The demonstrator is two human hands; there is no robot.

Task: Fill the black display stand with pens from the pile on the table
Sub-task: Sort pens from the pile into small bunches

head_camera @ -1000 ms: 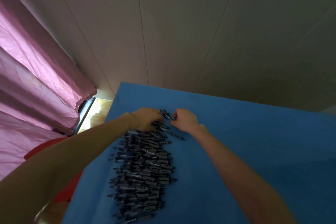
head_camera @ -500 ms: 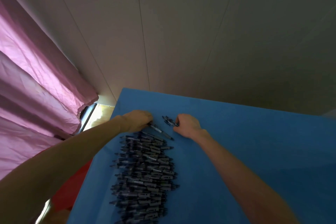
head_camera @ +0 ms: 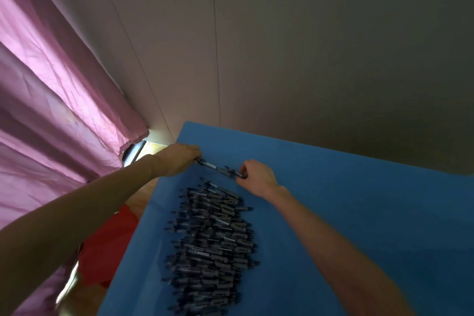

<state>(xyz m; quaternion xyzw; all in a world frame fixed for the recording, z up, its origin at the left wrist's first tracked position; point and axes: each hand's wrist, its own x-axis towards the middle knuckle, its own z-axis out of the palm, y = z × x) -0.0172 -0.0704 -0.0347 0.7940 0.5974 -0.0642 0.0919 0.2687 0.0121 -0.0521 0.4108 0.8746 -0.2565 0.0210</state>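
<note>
Both hands are at the far end of the pile of pens, which lies in a long heap down the left part of the blue counter. The left hand sits at the counter's far left edge, its fingers curled down on the end of a pen that lies just beyond the pile. The right hand pinches a small bunch of pens between thumb and curled fingers, close to the tip of that same pen.

This looks like the gathering step: a few pens are being drawn off the heap. No black display stand is in view, so the filling cannot be judged. Next, the pens need lining up in one hand and carrying to the stand, wherever it sits.

The left hand works right at the edge, beside the pink curtain, so a pen could roll off there. The counter's right side offers broad open room.
</note>
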